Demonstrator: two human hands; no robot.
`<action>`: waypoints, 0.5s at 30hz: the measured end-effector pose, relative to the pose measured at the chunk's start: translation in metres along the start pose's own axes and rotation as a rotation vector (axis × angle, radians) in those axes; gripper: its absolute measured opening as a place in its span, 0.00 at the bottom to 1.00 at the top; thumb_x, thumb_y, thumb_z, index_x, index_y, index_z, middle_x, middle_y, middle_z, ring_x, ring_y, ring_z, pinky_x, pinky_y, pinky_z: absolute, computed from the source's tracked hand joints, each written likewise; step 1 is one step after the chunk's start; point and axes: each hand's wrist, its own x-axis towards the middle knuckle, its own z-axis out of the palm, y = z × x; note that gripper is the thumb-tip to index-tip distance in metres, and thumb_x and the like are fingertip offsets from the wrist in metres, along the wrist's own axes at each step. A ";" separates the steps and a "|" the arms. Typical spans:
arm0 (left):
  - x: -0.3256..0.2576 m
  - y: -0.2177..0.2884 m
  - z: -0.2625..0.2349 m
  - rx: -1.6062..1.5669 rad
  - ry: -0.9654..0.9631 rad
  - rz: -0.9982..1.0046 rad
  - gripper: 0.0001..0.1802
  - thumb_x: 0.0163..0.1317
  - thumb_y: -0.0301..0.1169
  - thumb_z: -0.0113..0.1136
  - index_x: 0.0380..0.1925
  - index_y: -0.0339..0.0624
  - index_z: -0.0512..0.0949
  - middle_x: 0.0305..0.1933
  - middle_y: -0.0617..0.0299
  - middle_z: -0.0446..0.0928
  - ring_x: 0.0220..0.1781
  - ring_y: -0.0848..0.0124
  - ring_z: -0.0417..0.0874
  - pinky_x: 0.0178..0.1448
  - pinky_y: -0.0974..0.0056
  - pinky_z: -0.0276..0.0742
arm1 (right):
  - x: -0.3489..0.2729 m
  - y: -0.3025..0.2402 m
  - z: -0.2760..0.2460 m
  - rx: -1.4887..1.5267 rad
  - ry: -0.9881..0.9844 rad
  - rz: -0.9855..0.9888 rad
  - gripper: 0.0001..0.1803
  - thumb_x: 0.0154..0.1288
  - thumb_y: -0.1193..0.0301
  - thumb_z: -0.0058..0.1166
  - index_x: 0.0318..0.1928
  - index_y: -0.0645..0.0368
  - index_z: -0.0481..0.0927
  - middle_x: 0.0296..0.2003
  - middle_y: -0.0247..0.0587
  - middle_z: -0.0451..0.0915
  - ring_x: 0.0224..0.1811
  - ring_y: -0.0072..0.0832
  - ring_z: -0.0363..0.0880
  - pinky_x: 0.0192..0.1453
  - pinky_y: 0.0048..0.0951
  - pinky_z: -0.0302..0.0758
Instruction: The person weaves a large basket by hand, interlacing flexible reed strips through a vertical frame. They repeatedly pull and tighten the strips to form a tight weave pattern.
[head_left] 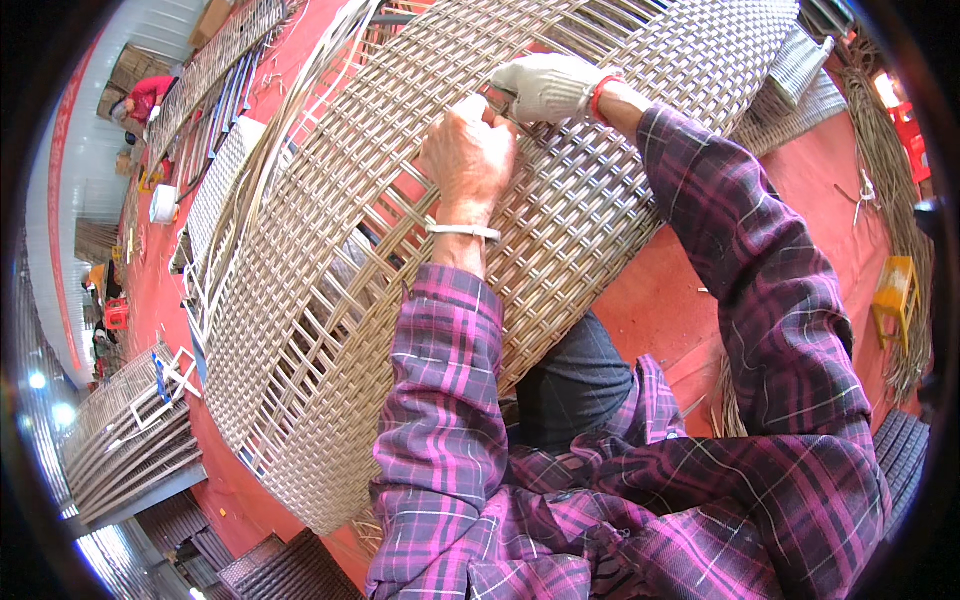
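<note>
A large curved panel of woven beige-brown rattan strips (pixel 590 190) lies across in front of me, its weave loose with open slots in the middle. My left hand (pixel 470 150), bare with a white band at the wrist, is closed in a fist against the weave. Close beside it, my right hand (pixel 552 88) wears a pale knitted glove, with a red band at the wrist. Its fingers are curled together at the weave. Something small and dark shows between the two hands, but its kind and any strip inside the fingers are hidden.
Long loose strips (pixel 290 130) hang over the panel's left side. Stacked woven frames (pixel 135 440) stand at the lower left. A yellow stool (pixel 897 300) and a bundle of strips (pixel 880 150) are at the right. Far left, a person in red (pixel 150 95) bends over.
</note>
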 end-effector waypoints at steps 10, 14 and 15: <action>0.003 0.003 0.028 -0.104 0.244 -0.008 0.11 0.57 0.38 0.61 0.25 0.43 0.84 0.24 0.55 0.83 0.27 0.55 0.84 0.32 0.54 0.75 | -0.008 0.026 -0.021 0.593 -0.055 -0.013 0.10 0.58 0.66 0.63 0.37 0.59 0.86 0.22 0.26 0.79 0.24 0.14 0.72 0.28 0.22 0.70; -0.007 0.009 0.035 -0.175 0.295 0.025 0.06 0.56 0.33 0.65 0.30 0.43 0.84 0.32 0.58 0.83 0.34 0.57 0.84 0.40 0.57 0.77 | -0.012 0.033 -0.045 0.317 0.093 0.020 0.07 0.58 0.68 0.60 0.34 0.57 0.85 0.21 0.30 0.80 0.22 0.19 0.74 0.27 0.27 0.72; -0.008 0.009 0.033 -0.236 0.295 0.026 0.06 0.56 0.31 0.66 0.32 0.43 0.84 0.34 0.58 0.82 0.35 0.57 0.84 0.42 0.57 0.77 | -0.009 0.039 -0.056 0.341 0.168 -0.094 0.07 0.61 0.69 0.59 0.36 0.58 0.85 0.26 0.31 0.82 0.26 0.19 0.76 0.32 0.26 0.75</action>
